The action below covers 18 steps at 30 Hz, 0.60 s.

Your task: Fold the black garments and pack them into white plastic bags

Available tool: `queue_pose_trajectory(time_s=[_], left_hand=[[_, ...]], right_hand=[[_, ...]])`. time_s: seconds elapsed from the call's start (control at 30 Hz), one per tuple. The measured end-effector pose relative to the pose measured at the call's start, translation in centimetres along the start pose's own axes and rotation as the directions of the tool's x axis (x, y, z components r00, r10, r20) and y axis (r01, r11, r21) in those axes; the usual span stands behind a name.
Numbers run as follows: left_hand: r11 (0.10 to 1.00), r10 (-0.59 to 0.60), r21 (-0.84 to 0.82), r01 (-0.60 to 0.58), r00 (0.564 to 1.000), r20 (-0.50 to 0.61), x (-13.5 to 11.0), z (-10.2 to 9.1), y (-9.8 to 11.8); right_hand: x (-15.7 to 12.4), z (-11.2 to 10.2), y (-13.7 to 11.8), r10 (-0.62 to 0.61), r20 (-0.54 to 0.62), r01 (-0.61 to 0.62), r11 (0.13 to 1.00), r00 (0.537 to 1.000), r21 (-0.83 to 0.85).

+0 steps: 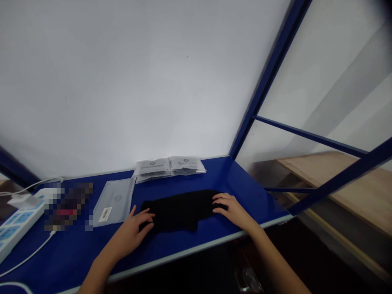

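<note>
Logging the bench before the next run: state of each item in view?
left hand: open, fingers on black cloth's left end
right hand: open, fingers on its right end
black cloth: lying flat on blue bench top
printed packets: two, lying flat side by side
frosted bag: flat, white label showing
power strip: lying on bench, cords attached
pixelated item: cannot tell

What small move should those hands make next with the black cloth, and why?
Probably smooth the black cloth with the left hand, since its outline looks uneven there, while the right hand rests on the other end, steadying it on the blue table.
</note>
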<state>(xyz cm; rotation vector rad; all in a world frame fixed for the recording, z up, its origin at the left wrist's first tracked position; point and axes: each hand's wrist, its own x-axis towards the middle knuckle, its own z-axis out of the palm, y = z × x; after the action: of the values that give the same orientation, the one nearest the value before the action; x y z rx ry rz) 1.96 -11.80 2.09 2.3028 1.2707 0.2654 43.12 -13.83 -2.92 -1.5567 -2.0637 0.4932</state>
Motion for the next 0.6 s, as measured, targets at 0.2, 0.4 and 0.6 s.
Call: queue_pose_trajectory(time_s=[0.2, 0.4, 0.6], left_hand=[[0.992, -0.042, -0.121, 0.037, 0.998, -0.039, -0.2, -4.3, 1.1], [0.951, -0.135, 0.175, 0.255, 0.851, -0.508, 7.0, -4.7, 2.5], [0.926, 0.142, 0.367, 0.086, 0.823, -0.550, 9.0, 3.3, 4.3]], right_hand=[[0.2, -2.7, -3.3, -0.017, -0.024, 0.016, 0.998, 1.000, -0.058], [8.0, -3.2, -5.2, 0.090, -0.215, -0.171, 0.902, 0.973, -0.397], [10.0, 0.7, -7.3, 0.029, -0.298, -0.171, 0.871, 0.954, -0.461]])
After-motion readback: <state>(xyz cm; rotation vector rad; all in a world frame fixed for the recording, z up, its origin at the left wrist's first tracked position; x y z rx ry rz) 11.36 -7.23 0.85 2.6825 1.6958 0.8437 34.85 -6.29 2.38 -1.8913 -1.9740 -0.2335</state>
